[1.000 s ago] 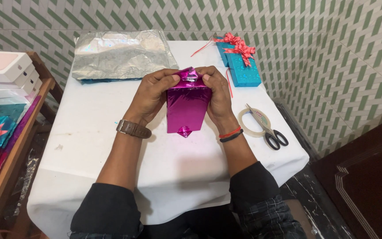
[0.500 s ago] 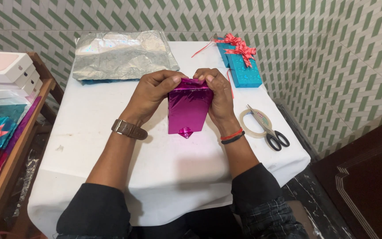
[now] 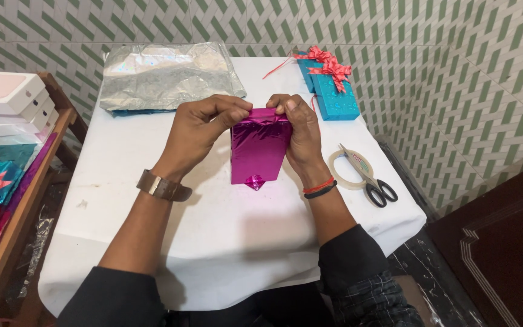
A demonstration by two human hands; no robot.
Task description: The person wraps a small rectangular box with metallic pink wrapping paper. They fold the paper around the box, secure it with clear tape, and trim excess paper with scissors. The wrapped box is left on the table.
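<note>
Magenta wrapped box (image 3: 259, 151), far-end flap apparently pinched between both hands' fingers (image 3: 237, 109).

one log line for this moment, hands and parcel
left hand: pinching top fold | right hand: pinching top fold | magenta parcel: on white table

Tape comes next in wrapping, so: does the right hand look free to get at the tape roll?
Probably yes: the tape roll lies uncovered beside the right hand, though that hand is pinching the pink box.

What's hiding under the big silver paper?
A strip of blue sheet peeks out beneath the silver paper along its near edge. The rest underneath is covered, so more cannot be seen.
</note>
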